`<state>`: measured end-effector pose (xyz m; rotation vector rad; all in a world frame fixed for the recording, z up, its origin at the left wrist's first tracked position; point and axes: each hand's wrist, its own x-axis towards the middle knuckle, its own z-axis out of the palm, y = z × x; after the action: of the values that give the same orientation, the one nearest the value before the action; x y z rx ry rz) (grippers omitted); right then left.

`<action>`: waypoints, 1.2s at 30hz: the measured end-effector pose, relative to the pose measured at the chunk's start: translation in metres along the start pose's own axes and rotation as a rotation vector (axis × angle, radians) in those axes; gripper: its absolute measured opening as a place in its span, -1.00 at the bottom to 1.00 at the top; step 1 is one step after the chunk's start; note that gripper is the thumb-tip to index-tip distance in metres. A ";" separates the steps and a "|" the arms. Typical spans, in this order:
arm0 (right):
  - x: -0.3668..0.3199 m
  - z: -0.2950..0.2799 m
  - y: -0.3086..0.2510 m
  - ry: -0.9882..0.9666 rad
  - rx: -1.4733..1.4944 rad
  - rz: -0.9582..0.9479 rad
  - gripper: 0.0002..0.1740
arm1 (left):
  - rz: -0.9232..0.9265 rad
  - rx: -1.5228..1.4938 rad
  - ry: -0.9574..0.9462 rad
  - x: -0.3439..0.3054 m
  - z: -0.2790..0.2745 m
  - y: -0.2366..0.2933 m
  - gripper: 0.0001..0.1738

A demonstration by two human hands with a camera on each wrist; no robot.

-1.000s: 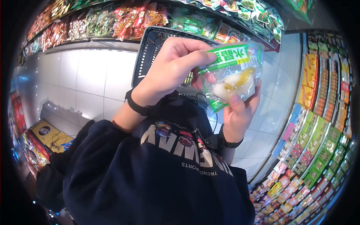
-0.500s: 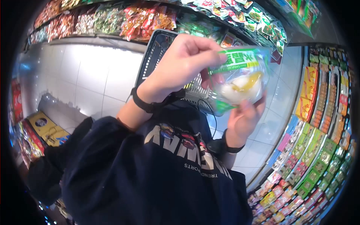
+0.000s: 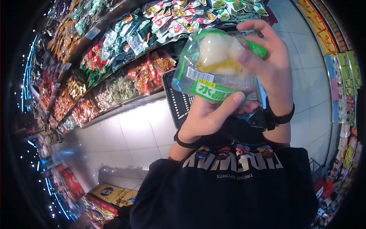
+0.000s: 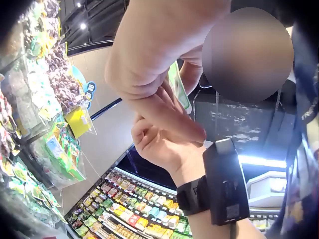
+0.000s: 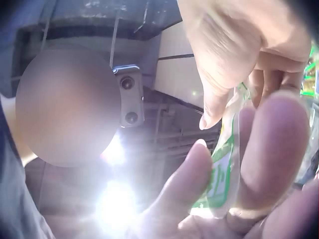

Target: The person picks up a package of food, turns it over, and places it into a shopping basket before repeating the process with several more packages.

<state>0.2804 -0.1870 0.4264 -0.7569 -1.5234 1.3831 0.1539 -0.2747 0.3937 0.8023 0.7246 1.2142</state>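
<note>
Plastic packet (image 3: 219, 63) slants, lettering (image 3: 214, 92) chestward.

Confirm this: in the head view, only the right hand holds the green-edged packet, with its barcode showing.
Not only the right hand: the head view shows the left hand also gripping the green-edged packet, at its lower edge. The barcode does show.

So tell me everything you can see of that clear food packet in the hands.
The clear food packet looks like shiny, crinkled plastic with green edging. Pale, rounded food with a yellow part shows through. Below are a barcode, a small yellow strip and a green band with white Chinese characters. It is held tilted, partly in front of the dark basket. The left hand pinches its lower edge; the right hand grips its right side.
</note>
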 end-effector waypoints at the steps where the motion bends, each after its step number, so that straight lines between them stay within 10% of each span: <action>1: 0.001 0.000 0.003 0.022 0.078 0.009 -0.50 | 0.048 -0.013 0.002 0.001 0.002 -0.002 -0.66; 36: -0.006 -0.003 -0.004 0.244 0.285 -0.051 -0.50 | 0.049 -0.053 -0.102 0.006 0.015 -0.006 -0.63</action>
<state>0.2863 -0.1918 0.4290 -0.6758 -1.1207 1.3783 0.1706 -0.2715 0.3957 0.8364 0.5904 1.2222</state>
